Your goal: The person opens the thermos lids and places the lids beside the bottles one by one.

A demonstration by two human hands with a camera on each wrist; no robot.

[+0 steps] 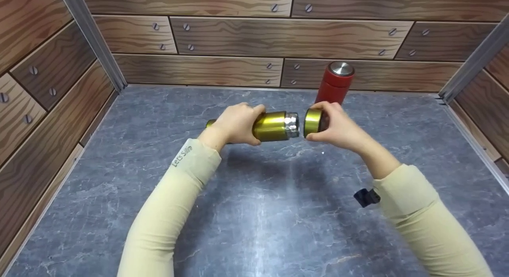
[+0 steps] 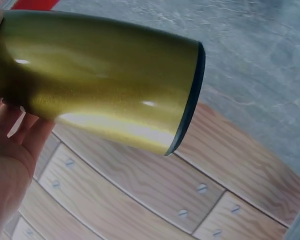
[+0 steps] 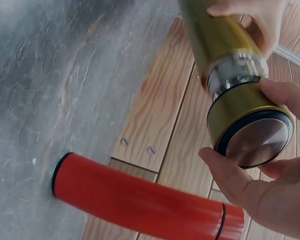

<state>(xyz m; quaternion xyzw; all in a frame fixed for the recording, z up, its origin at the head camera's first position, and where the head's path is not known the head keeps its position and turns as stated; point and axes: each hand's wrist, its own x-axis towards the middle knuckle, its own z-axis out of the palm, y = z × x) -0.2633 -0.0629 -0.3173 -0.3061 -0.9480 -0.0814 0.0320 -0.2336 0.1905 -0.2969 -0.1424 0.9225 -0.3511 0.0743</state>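
My left hand (image 1: 237, 123) grips a gold thermos bottle (image 1: 271, 126) round its body, held on its side above the table. Its bare silver neck (image 1: 292, 125) points right. Between thumb and fingers, my right hand (image 1: 336, 125) holds the gold lid (image 1: 313, 123), its open side turned to the neck with a narrow gap between them in the head view. The lid's shiny end disc (image 3: 259, 142) faces the palm in the right wrist view. In the left wrist view, the bottle's dark base rim (image 2: 187, 100) shows.
A red thermos (image 1: 335, 84) with a silver-topped lid stands upright behind my right hand. The grey marbled table (image 1: 254, 213) is bordered by wood-plank-patterned walls (image 1: 222, 36) at the back and sides. A small black device (image 1: 366, 197) sits by my right sleeve.
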